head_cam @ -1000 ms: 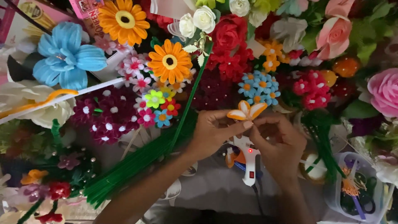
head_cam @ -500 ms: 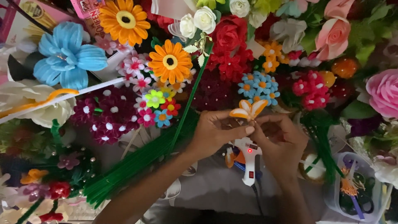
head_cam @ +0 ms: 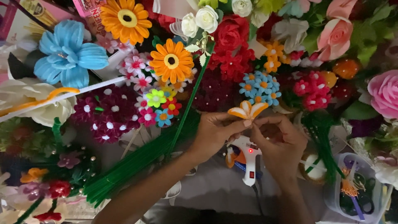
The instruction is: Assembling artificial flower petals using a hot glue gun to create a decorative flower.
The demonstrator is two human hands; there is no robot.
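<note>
Worktop point(head_cam: 215, 191): grey surface, mostly hidden. Handmade flowers crowd top and both sides: blue flower point(head_cam: 68, 54) far left, pink rose point(head_cam: 383, 93) far right. Lighting dim, lower edge in shadow. No walls or windows visible.

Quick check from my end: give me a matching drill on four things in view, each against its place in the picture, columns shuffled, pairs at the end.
Things:
1. small orange and white flower
2. glue gun
3. big blue flower
4. bundle of green stems

Places:
A. upper left of the view
B. lying under the two hands, light glowing red
C. pinched between the fingertips of the left hand and the right hand
D. slanting beside the left forearm

Pairs: 1-C, 2-B, 3-A, 4-D
</note>
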